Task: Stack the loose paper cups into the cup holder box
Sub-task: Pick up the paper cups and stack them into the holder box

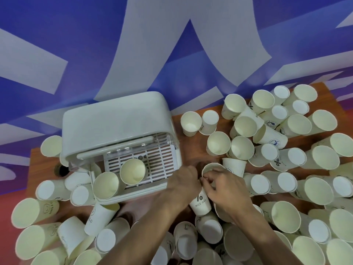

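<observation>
Nearest the lens, 6 o'clock: a heap of loose paper cups [207,228] lies on its sides and overlaps, and both forearms pass over it.

The left hand [181,181] and right hand [226,188] meet just right of centre on one cup, the NICE DAY cup [201,203]. Its base faces the camera and its mouth points to 12 o'clock. The left fingers [191,172] curl round its wall. The right fingers [209,181] pinch at its rim. Second cup nested inside: cannot tell, the hands cover the mouth.

The cup holder box [114,119] sits at 9 o'clock of the hands, just beside the left hand. Its lid is raised and its slatted tray [162,155] is exposed. Two cups lie tilted in it, one [132,172] beside the other [107,185], mouths toward the camera, not nested.

Judgement: the step in hand is readying one cup for loading. The task looks early, since nearly all cups are outside the box. The next move calls for carrying the held cup toward 9 o'clock over the box's front edge. Its base then has to line up with an open mouth so it seats.

In the way:
- A cup [99,215] leans on the box front at 7 o'clock.
- The raised lid overhangs the back of the tray, so access is probably from the front.
- A dense scatter [286,131] fills 3 o'clock.

Bare worktop [191,148] shows between the box and that scatter.
</observation>
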Action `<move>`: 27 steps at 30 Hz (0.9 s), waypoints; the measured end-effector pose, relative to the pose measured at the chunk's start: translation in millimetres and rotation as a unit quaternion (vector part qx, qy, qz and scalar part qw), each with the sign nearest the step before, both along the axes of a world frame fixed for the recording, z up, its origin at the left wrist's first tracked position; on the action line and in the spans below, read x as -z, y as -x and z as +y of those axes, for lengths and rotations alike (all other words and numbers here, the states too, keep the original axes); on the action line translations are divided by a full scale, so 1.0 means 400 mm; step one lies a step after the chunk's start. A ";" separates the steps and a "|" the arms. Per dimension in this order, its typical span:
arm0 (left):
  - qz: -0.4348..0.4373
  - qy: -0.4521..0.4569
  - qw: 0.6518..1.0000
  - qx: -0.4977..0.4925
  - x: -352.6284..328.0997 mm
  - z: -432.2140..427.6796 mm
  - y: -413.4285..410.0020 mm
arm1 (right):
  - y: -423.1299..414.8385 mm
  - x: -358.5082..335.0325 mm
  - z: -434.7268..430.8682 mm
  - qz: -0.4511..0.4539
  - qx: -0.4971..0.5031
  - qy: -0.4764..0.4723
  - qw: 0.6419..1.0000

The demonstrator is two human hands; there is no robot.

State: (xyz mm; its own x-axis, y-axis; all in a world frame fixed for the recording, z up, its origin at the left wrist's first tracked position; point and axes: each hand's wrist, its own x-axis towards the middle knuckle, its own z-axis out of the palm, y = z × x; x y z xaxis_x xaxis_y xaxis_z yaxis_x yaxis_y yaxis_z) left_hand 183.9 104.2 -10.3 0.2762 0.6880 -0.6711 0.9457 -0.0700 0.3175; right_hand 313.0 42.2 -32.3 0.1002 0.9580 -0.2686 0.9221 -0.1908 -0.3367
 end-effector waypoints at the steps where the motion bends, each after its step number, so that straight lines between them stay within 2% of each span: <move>1: 0.013 -0.008 1.000 0.019 0.004 -0.011 0.001 | 0.002 0.000 0.003 -0.003 0.000 -0.003 1.000; 4: 0.035 -0.030 0.997 0.064 0.017 -0.045 0.001 | 0.004 0.003 0.005 -0.016 -0.003 -0.012 1.000; 7: 0.009 -0.022 0.999 0.028 0.010 -0.055 0.004 | 0.006 -0.008 0.004 -0.027 -0.006 -0.032 0.999; 10: -0.018 -0.035 0.999 0.001 -0.034 -0.060 0.026 | 0.012 -0.058 -0.007 -0.049 -0.015 -0.101 0.994; 13: -0.048 -0.121 0.991 0.008 -0.124 -0.073 0.082 | 0.020 -0.133 -0.022 -0.045 -0.011 -0.161 0.986; 18: -0.116 -0.290 0.950 0.023 -0.249 -0.129 0.249 | 0.093 -0.246 -0.028 -0.005 -0.020 -0.231 0.973; 22: -0.062 -0.358 0.932 0.015 -0.264 -0.175 0.425 | 0.192 -0.244 -0.008 0.057 -0.105 -0.261 0.958; 27: 0.013 -0.431 0.902 -0.003 -0.226 -0.192 0.575 | 0.304 -0.207 0.012 0.026 -0.194 -0.303 0.933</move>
State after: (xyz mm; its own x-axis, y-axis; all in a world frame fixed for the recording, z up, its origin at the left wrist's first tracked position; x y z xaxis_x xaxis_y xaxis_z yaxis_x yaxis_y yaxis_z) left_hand -46.3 27.5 80.0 0.2618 0.9592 0.1069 0.9535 -0.2742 0.1253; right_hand 191.2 46.8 50.6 -0.2832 0.8968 0.3400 0.8615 0.3937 -0.3207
